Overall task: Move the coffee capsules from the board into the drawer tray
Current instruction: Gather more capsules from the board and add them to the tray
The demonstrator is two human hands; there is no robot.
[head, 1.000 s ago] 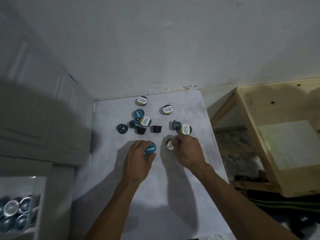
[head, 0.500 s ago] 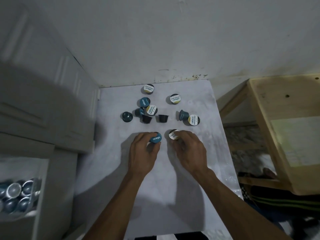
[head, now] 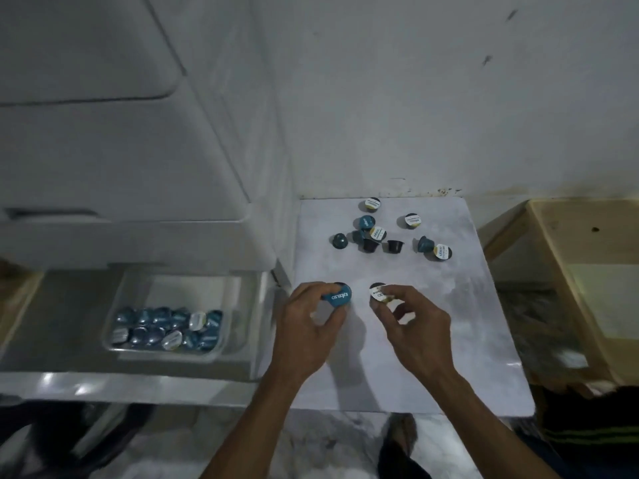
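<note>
My left hand grips a blue-lidded capsule above the white board. My right hand pinches a white-lidded capsule beside it. Several more capsules lie scattered at the board's far end, among them a white-lidded one and a dark one lying loose. To the left, the clear drawer tray sits in an open drawer and holds several blue and white capsules.
A white cabinet front rises above the drawer on the left. A wooden frame stands right of the board. The wall closes off the board's far edge. A foot shows on the floor below.
Both hands have lifted their capsules and drawn back toward me from the pile. The view has swung left, so the drawer tray now shows in full.
</note>
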